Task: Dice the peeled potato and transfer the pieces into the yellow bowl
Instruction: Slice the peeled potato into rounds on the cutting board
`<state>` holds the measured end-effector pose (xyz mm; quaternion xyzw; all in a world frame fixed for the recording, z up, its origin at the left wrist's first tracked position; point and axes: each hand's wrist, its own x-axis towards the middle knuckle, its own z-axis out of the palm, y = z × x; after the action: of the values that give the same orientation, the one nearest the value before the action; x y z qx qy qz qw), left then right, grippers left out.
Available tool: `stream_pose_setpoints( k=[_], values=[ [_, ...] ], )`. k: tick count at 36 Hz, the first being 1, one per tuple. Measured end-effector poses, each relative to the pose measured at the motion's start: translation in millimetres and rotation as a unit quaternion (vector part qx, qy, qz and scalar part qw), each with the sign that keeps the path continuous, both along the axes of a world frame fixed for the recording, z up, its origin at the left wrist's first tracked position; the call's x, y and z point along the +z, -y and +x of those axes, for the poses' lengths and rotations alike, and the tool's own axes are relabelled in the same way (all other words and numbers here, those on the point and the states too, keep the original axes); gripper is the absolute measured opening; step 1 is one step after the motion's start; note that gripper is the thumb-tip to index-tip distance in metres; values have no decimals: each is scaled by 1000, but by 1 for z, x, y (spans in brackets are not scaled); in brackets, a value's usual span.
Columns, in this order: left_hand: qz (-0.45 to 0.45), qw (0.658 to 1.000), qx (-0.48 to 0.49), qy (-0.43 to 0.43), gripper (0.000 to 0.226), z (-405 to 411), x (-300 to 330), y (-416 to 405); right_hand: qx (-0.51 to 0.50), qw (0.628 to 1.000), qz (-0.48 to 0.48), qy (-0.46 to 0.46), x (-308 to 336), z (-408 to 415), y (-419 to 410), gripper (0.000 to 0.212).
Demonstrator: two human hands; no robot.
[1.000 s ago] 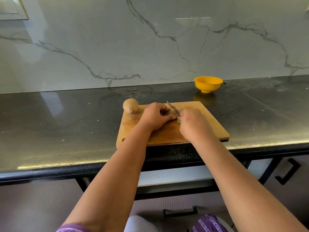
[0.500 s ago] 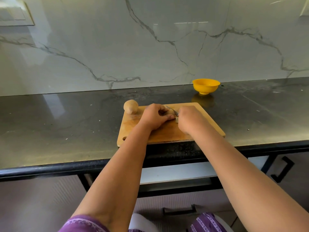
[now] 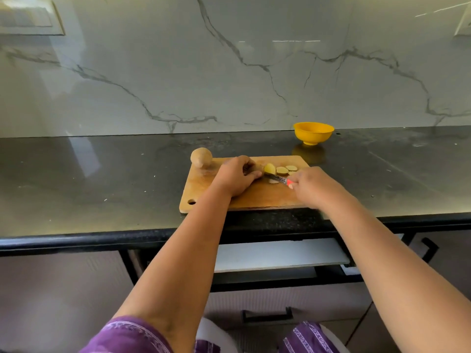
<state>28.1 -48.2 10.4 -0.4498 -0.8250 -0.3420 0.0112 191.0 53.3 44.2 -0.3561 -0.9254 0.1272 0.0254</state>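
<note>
On the wooden cutting board [image 3: 204, 200] my left hand [image 3: 235, 175] curls over the potato piece [image 3: 269, 168] and holds it down; most of the piece is hidden under the fingers. My right hand [image 3: 312, 186] grips a small knife [image 3: 279, 178] with a red handle, its blade lying flat beside the piece. Cut potato slices [image 3: 286, 170] lie on the board just behind the blade. The yellow bowl [image 3: 313, 133] stands on the counter behind the board's right end, apart from both hands.
A whole round potato [image 3: 201, 157] sits at the board's back left corner. The black counter [image 3: 89, 174] runs left and right, backed by a marble wall. Below its front edge are a pulled-out drawer [image 3: 280, 253] and cabinet handles.
My right hand has drawn back to the right with the knife, uncovering the cut slices on the board. The left hand stays on the potato piece.
</note>
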Motion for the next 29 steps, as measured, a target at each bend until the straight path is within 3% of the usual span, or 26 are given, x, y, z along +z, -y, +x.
stream_pose_setpoints(
  k=[6,16,29],
  values=[
    [0,1000,9,-4,43,-1,0,-1,40,986,50,-152,-5,16,-13,31],
    [0,1000,20,-2,46,-5,-2,-2,83,994,-19,-70,-3,31,-29,30],
    [6,1000,9,0,44,-3,-1,0,34,993,49,-102,-11,7,-54,31]
  ],
)
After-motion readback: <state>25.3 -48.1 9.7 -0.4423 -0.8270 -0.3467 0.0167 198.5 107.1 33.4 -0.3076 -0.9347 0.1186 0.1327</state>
